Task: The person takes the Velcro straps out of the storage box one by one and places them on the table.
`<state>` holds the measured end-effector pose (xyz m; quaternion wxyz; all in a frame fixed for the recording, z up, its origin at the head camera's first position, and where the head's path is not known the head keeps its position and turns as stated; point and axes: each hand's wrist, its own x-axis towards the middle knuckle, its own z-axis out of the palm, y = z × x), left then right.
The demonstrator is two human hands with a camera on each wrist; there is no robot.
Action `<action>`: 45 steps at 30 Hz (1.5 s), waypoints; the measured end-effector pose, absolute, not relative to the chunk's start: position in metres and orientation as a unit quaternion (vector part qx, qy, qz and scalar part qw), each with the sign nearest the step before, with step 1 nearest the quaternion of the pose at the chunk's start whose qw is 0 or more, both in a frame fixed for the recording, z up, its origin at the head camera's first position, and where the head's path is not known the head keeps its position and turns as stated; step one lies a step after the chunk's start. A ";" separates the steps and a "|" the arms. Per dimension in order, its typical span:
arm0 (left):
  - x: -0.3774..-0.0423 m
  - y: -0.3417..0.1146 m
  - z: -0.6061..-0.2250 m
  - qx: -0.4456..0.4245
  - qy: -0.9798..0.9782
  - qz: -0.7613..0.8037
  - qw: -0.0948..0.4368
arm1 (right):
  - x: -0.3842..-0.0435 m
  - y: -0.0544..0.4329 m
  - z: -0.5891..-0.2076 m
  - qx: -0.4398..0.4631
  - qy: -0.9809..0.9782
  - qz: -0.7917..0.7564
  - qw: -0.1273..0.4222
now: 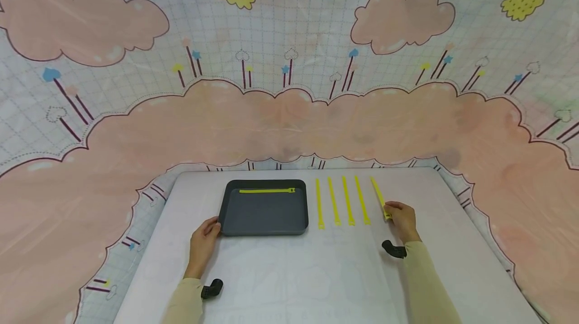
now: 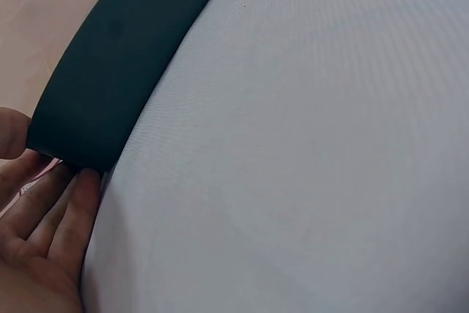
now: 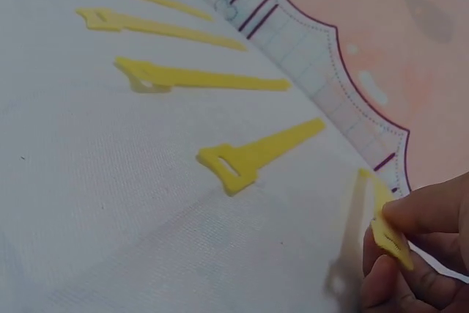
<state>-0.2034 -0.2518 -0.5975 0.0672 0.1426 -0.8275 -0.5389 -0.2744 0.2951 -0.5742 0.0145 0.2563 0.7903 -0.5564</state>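
Observation:
My right hand (image 1: 402, 219) pinches a yellow hook-and-loop cable tie (image 3: 394, 240) near its slotted head, between thumb and fingers. In the right wrist view the strap is tilted and casts a shadow on the white tabletop. My left hand (image 1: 204, 243) holds the near left corner of a dark grey tray (image 1: 264, 219), its thumb at the rim and the other fingers against the outer wall (image 2: 110, 78). One yellow cable tie (image 1: 267, 191) lies crosswise inside the tray, toward the far side. Between the tray and my right hand, several more yellow cable ties (image 1: 347, 201) lie in a row, slotted heads toward me.
A white-covered table (image 1: 289, 279) carries everything. Behind it and along its sides hangs a cloth (image 1: 289, 123) printed with clouds and stars. A black wrist mount (image 1: 393, 249) sits at my right cuff, another black mount (image 1: 212, 289) at the left.

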 end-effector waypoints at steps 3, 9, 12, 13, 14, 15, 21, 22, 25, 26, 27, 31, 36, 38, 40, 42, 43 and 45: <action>-0.204 -0.252 -0.597 0.144 -0.828 -0.537 0.066 | -0.275 0.295 -0.574 0.261 0.794 -0.549 0.020; -0.202 -0.251 -0.595 0.148 -0.827 -0.539 0.061 | -0.279 0.293 -0.574 0.262 0.803 -0.533 0.044; -0.202 -0.250 -0.595 0.149 -0.826 -0.540 0.062 | -0.281 0.292 -0.575 0.261 0.812 -0.520 0.051; -0.202 -0.250 -0.595 0.149 -0.826 -0.541 0.062 | -0.280 0.292 -0.575 0.260 0.815 -0.516 0.049; -0.202 -0.250 -0.595 0.149 -0.826 -0.541 0.062 | -0.280 0.292 -0.574 0.258 0.818 -0.511 0.047; -0.202 -0.250 -0.595 0.147 -0.826 -0.541 0.062 | -0.279 0.292 -0.574 0.258 0.821 -0.508 0.045; -0.202 -0.250 -0.595 0.146 -0.827 -0.540 0.063 | -0.275 0.292 -0.570 0.251 0.838 -0.483 0.044; -0.202 -0.250 -0.596 0.147 -0.827 -0.539 0.063 | -0.275 0.292 -0.570 0.250 0.840 -0.480 0.045; -0.202 -0.251 -0.596 0.147 -0.829 -0.536 0.063 | -0.273 0.293 -0.569 0.252 0.843 -0.472 0.046; -0.202 -0.251 -0.596 0.146 -0.830 -0.535 0.064 | -0.273 0.294 -0.568 0.254 0.844 -0.470 0.045; -0.202 -0.251 -0.596 0.145 -0.830 -0.534 0.065 | -0.272 0.294 -0.568 0.256 0.845 -0.467 0.044; -0.202 -0.252 -0.597 0.142 -0.829 -0.537 0.065 | -0.268 0.296 -0.564 0.261 0.843 -0.468 0.040; -0.202 -0.253 -0.596 0.141 -0.831 -0.535 0.064 | -0.262 0.295 -0.555 0.238 0.841 -0.485 0.032; -0.202 -0.253 -0.595 0.143 -0.831 -0.533 0.066 | -0.260 0.293 -0.550 0.219 0.841 -0.493 0.023; -0.201 -0.252 -0.594 0.146 -0.831 -0.532 0.072 | -0.259 0.291 -0.544 0.199 0.843 -0.500 0.012; -0.200 -0.251 -0.593 0.146 -0.831 -0.530 0.083 | -0.259 0.288 -0.538 0.190 0.842 -0.506 0.000; -0.200 -0.250 -0.593 0.145 -0.832 -0.529 0.087 | -0.259 0.286 -0.536 0.182 0.843 -0.506 -0.005; -0.199 -0.250 -0.594 0.146 -0.831 -0.530 0.089 | -0.259 0.284 -0.530 0.167 0.845 -0.508 -0.012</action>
